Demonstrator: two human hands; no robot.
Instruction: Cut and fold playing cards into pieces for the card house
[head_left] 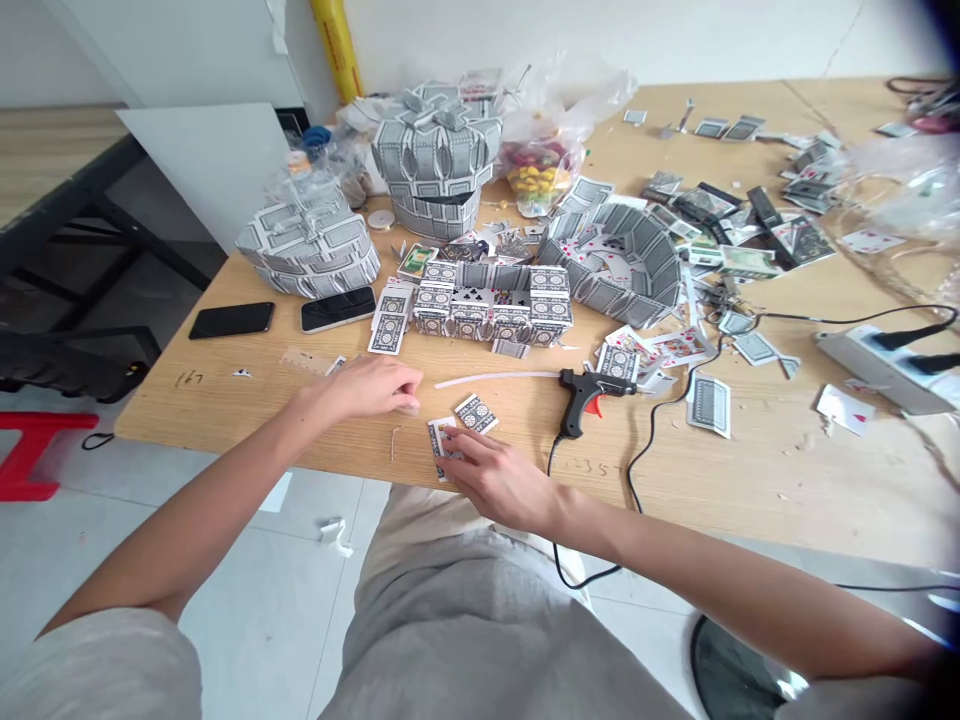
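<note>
Near the table's front edge, my right hand (499, 478) has its fingers on a folded playing card (437, 434), partly covered by them. Just beyond lies another folded playing card (476, 413), patterned back up. My left hand (375, 385) is closed above the tabletop to the left, its fingers curled; whatever they may hold is hidden. A hot glue gun (581, 400) lies on its side to the right, a long white glue stick (495, 378) reaching from its rear toward my left hand.
Behind my hands stands a rectangular card-built box (491, 325). Farther back are an open card basket (622, 290) and two lidded ones (442, 150) (311, 245). Two phones (231, 320) (337, 309) lie left. A black cord (652, 420) runs to a power strip (885, 365).
</note>
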